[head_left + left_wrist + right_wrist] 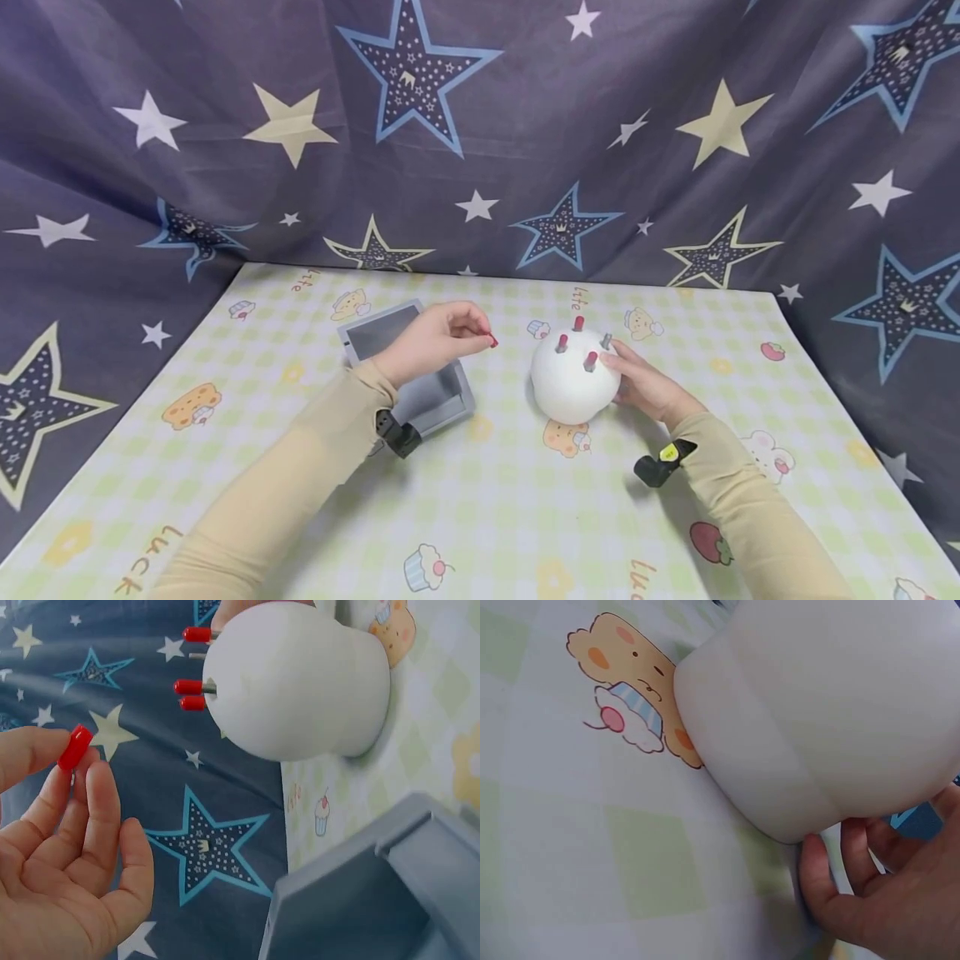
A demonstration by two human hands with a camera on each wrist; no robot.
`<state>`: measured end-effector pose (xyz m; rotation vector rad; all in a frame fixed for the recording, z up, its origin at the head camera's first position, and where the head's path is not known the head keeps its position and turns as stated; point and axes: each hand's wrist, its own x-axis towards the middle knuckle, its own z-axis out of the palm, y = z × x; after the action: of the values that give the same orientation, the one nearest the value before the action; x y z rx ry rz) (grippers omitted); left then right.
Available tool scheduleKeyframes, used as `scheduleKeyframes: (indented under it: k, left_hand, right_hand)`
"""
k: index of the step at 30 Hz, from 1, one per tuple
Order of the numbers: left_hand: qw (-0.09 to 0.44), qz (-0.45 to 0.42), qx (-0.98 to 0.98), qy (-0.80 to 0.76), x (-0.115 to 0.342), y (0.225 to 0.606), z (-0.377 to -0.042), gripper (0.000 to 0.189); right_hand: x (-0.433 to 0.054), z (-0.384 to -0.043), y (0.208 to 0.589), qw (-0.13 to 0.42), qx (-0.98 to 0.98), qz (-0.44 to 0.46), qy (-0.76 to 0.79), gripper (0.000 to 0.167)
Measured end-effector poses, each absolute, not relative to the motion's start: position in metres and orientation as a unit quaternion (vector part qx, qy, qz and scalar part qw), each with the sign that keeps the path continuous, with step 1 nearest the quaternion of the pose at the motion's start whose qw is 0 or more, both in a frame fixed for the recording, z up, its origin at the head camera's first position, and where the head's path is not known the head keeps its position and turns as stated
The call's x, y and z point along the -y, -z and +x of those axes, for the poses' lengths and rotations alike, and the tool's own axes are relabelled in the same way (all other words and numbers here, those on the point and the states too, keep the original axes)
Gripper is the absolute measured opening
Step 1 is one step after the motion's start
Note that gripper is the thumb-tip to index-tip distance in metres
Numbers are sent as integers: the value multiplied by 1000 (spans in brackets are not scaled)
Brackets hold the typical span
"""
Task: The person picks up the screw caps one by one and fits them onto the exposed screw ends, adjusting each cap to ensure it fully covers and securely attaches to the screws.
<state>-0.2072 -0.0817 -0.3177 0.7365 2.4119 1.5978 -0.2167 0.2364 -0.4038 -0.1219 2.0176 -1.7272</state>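
Note:
A small red cap is pinched between the thumb and forefinger of my left hand, above the table between the grey tray and a white dome. Several short metal posts stick up from the dome's top. Red caps cover three of them, while a grey post on the right is bare. My right hand holds the dome by its right side, thumb close to the bare post. Its other fingers curl against the dome's lower side in the right wrist view.
The tray lies partly under my left forearm and hand, so its contents are mostly hidden. A green-checked cloth with printed cartoons covers the table. Behind it hangs a dark star-patterned curtain. Each wrist wears a small black camera.

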Motion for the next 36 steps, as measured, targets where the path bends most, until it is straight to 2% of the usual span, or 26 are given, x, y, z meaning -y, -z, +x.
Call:
scheduleKeyframes:
  k: [9, 15, 24, 36]
  left_hand:
    - [81, 251, -812, -521, 64, 311, -208, 23]
    - [82, 265, -817, -505, 46, 308, -212, 27]
    - [65, 253, -801, -539, 24, 309, -222, 13]
    - [70, 266, -798, -537, 8, 307, -226, 16]
  right_hand:
    - [-235, -217, 404, 237, -739, -43, 630, 75]
    - [-236, -216, 403, 235, -738, -43, 632, 75]
    - [-236, -217, 405, 233, -739, -44, 631, 74]
    - [-237, -218, 407, 233, -740, -41, 630, 74]
